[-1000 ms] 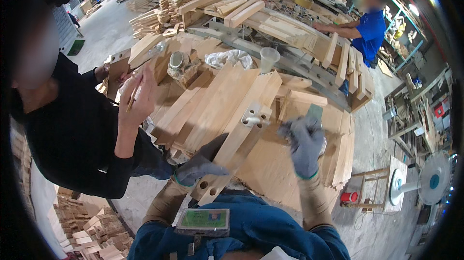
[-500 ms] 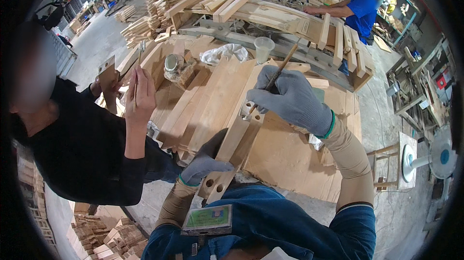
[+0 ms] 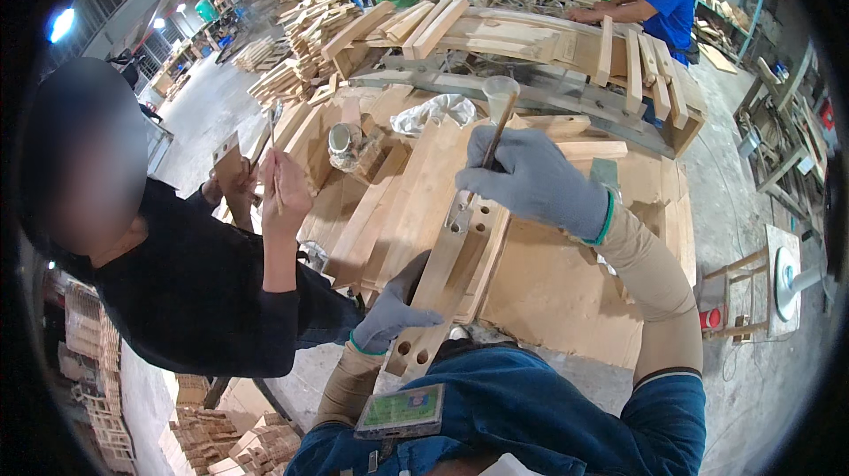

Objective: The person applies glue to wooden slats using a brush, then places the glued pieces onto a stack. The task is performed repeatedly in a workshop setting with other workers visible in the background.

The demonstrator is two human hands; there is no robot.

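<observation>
A brush (image 3: 501, 129) is at the upper end of a holed wooden piece (image 3: 439, 269).
In the centre of the frame, the right hand (image 3: 541, 181) pinches this brush; at lower centre, the left hand (image 3: 392, 320) grips the slanting wooden piece.

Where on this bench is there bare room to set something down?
The widest bare patch is the flat brown sheet, between the wooden bar in your left hand and your right forearm, nearer you than the green block. It's crowded left of that bar: long planks, with a round pot to their left and a plastic cup at their far end.
</observation>
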